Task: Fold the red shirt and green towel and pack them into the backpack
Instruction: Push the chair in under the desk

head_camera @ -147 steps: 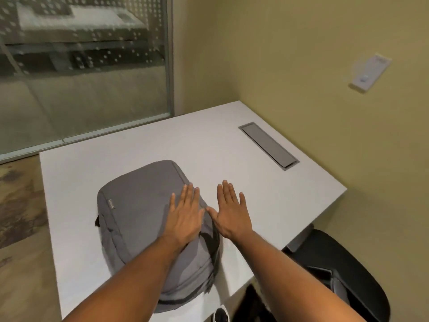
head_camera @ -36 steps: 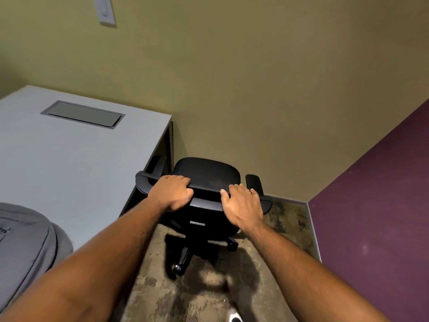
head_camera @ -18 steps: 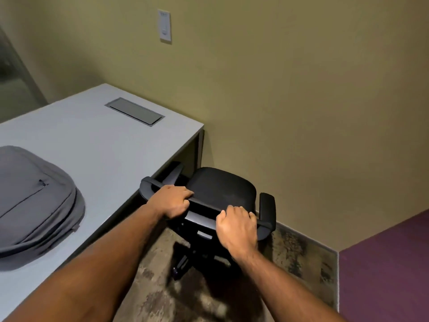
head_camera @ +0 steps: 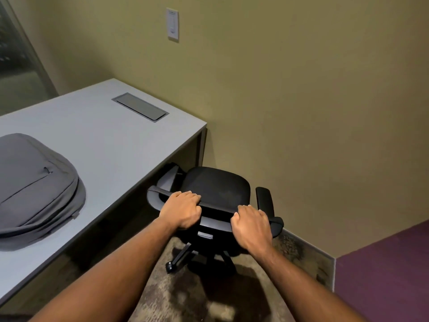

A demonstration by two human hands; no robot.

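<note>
A soft grey fabric backpack [head_camera: 34, 184], rounded and zipped flat, lies at the left of the smooth pale tabletop [head_camera: 116, 145], near a recessed metal cable hatch [head_camera: 140, 107]. A black mesh office chair [head_camera: 216, 189] stands on mottled carpet beside the tabletop's corner. The left hand [head_camera: 182, 211] and right hand [head_camera: 251, 226], knuckles up, curl their fingers over the chair's backrest rim.

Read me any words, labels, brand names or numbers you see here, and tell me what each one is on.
None can be read.
Wall plate: faint marks, too small and blurred.
Backpack: no label or logo shows.
Desk, chair: no text.
</note>
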